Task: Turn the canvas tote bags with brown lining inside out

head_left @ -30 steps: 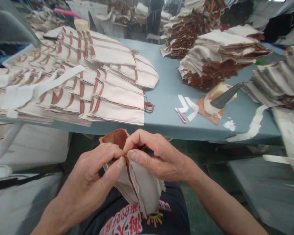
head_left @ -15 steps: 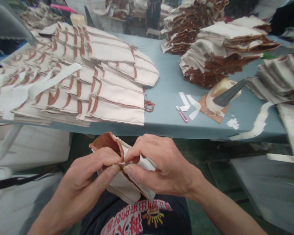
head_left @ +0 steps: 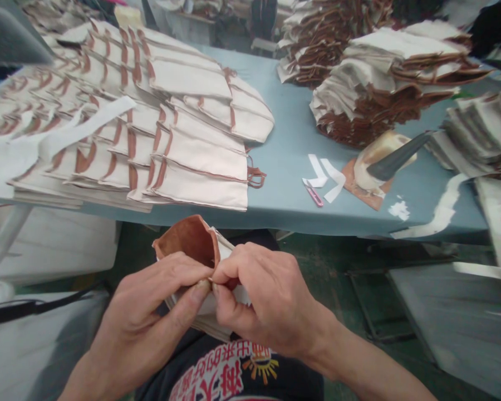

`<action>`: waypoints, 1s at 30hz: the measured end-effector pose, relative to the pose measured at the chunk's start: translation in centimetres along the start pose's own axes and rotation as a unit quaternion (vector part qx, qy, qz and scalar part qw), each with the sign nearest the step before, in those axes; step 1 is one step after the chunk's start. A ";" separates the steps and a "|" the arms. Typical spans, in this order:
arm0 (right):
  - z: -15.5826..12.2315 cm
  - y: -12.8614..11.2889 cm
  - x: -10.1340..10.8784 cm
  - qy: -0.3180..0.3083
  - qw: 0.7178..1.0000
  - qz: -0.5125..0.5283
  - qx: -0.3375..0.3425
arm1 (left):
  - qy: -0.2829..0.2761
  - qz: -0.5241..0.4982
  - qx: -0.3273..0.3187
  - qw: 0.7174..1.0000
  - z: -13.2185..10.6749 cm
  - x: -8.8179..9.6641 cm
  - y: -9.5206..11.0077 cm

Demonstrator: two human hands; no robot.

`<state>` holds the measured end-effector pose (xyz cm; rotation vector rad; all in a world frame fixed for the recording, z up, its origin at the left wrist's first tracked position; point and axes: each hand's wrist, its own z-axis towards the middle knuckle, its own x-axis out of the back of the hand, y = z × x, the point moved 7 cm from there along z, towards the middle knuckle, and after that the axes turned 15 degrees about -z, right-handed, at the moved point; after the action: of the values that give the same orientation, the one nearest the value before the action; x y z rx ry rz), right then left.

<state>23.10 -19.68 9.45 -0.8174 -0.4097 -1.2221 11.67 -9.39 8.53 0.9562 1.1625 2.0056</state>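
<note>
Over my lap, off the table's front edge, I hold a small off-white pouch (head_left: pixel 187 239) with a brown lining; its mouth gapes toward the upper left. My left hand (head_left: pixel 154 317) pinches the pouch's rim between thumb and forefinger. Right beside it, my right hand (head_left: pixel 267 295) pinches the same stretch of rim, the fingertips of both hands nearly touching. The exact bit of edge between the fingertips is hidden. Much of the pouch's body lies behind my hands.
Rows of overlapping off-white, brown-edged pouches (head_left: pixel 200 172) cover the left of the blue-grey table (head_left: pixel 284 211). Stacks of brown-lined pieces (head_left: pixel 363 111) stand at the right. Between lie white strips (head_left: pixel 334 178), a small pink-handled tool (head_left: pixel 313 194) and a glue pot with dark handle (head_left: pixel 371 164).
The pouch's mouth has opened wider and shows more brown lining. My right hand has shifted slightly down, its fingertips drawing closer to my left thumb. The view has tilted a little.
</note>
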 end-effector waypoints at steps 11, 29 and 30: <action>-0.5 -0.5 -0.1 0.018 0.998 0.052 0.010 | -0.014 -0.068 0.059 0.996 -1.1 0.6 -1.6; 1.6 1.8 -1.5 -0.152 0.960 0.198 0.126 | -0.025 -0.166 0.097 0.981 -2.1 0.7 -3.3; 1.5 1.8 -1.4 -0.154 0.961 0.183 0.141 | -0.025 -0.170 0.098 0.980 -2.0 0.7 -3.4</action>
<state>24.53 -17.41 8.94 -0.7935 -0.6382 -0.6732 10.17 -8.33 5.00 0.8297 1.4102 1.6100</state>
